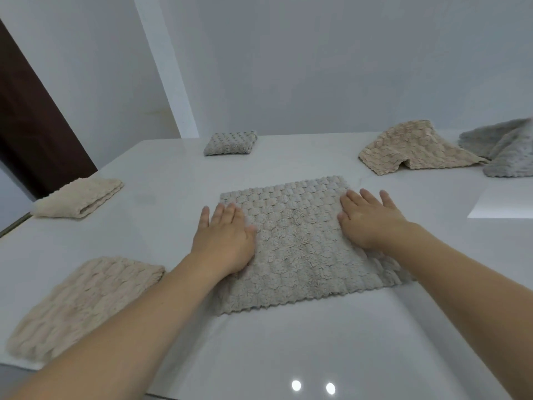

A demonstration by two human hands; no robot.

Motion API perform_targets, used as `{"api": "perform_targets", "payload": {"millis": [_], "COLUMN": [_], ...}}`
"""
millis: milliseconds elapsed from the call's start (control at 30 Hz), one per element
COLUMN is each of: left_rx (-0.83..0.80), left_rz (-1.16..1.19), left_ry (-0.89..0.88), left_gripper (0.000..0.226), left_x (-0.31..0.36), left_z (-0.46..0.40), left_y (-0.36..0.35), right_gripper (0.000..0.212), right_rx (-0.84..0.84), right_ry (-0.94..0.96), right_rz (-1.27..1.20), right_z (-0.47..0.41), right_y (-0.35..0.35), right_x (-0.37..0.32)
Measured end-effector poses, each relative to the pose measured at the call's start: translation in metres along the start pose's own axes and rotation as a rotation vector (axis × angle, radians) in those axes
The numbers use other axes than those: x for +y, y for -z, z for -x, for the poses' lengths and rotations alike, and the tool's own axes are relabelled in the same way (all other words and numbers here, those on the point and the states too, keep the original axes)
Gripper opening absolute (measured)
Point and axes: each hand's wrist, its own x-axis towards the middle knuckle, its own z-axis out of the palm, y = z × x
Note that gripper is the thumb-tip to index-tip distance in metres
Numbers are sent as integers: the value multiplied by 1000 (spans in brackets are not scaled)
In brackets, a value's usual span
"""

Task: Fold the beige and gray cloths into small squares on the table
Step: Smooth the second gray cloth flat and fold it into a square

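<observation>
A gray textured cloth [300,249] lies flat in the middle of the white table [288,342]. My left hand [225,241] presses flat on its left edge with straight fingers. My right hand [369,217] presses flat on its right side, fingers spread. A small folded gray cloth [230,142] sits at the far edge. One folded beige cloth [80,197] lies at the far left and another [83,304] at the near left. An unfolded beige cloth [415,148] and a rumpled gray cloth [501,148] lie at the far right.
A white wall rises right behind the table. A dark brown door [31,125] stands at the left beyond the table's corner. The table's left edge runs close to the two beige cloths. Two light reflections shine on the near tabletop.
</observation>
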Motion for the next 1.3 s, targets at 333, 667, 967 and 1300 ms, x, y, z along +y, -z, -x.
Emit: {"api": "perform_targets", "payload": {"millis": [333, 667, 967, 1300], "left_rx": [16, -58, 101, 38], "left_rz": [115, 84, 160, 142], "left_ry": [-143, -31, -132, -130], "left_gripper": [62, 61, 57, 57], "left_x": [45, -19, 11, 40], "left_z": [44, 62, -12, -95], "left_y": [-22, -18, 28, -20], "right_gripper": [56, 57, 55, 54], "right_rx": [107, 10, 118, 67], "right_ry": [133, -5, 235, 232], "right_rz": [-155, -95, -118, -104], "right_z": [47, 68, -3, -77], "right_y": [-33, -27, 24, -14], "right_x": [-46, 12, -21, -37]}}
